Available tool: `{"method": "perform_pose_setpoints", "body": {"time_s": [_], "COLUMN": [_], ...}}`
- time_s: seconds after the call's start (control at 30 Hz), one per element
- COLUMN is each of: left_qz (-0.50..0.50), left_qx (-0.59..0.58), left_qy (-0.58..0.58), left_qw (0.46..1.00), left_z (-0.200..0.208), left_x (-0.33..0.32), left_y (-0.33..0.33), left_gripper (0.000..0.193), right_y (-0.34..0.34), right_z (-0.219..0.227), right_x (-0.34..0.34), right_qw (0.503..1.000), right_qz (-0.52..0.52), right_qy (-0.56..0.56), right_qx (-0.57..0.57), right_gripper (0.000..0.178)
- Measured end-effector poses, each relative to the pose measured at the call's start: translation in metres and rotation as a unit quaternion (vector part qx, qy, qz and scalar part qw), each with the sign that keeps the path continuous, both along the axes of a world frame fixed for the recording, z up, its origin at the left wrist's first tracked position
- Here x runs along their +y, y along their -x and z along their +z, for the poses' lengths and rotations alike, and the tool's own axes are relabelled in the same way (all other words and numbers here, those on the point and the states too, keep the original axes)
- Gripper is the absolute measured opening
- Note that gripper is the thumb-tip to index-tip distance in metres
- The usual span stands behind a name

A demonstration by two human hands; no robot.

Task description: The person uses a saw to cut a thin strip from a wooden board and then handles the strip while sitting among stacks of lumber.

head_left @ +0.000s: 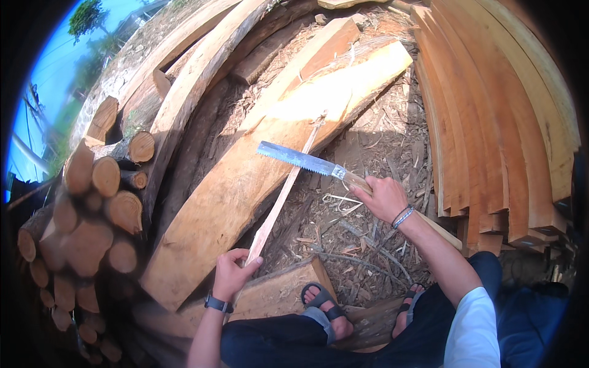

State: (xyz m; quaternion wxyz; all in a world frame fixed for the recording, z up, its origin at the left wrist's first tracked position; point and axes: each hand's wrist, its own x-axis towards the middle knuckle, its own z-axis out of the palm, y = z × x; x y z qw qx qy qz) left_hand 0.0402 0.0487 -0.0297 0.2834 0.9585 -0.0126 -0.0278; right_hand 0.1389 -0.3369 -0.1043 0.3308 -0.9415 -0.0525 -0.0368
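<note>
My right hand (384,197) is wrapped round the wooden handle of a handsaw (300,158). The saw's bare metal blade points left, its toothed edge facing down, and crosses over a thin stick (283,195). Whether the blade touches the stick I cannot tell. Between the thumb and fingers of my left hand (234,273) is the near end of that pale, stripped stick. Its far end lies over a thick wooden plank (227,184), which slants from near left to far right. The rear end of the saw's handle shows past my right wrist.
Cut logs (83,245) are stacked at the left, beside a long curved slab (196,80). Several sawn boards (491,116) stand stacked at the right. A squared timber (276,288) lies near my sandalled feet. Bark and wood chips (368,245) litter the ground.
</note>
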Motion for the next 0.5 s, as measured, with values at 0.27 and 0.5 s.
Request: {"method": "perform_pose_setpoints", "body": {"time_s": [0.27, 0.5], "left_qz": [0.035, 0.040], "left_qx": [0.012, 0.002], "left_qy": [0.010, 0.000], "left_qw": [0.999, 0.999], "left_z": [0.003, 0.005], "left_x": [-0.005, -0.008], "left_y": [0.001, 0.000], "left_gripper": [0.034, 0.039], "right_y": [-0.001, 0.000], "right_z": [-0.001, 0.007], "right_x": [-0.002, 0.001], "right_qw": [1.000, 0.999], "right_qz": [0.003, 0.043], "right_qy": [-0.014, 0.024], "right_qx": [-0.013, -0.015], "right_gripper": [0.054, 0.058]}}
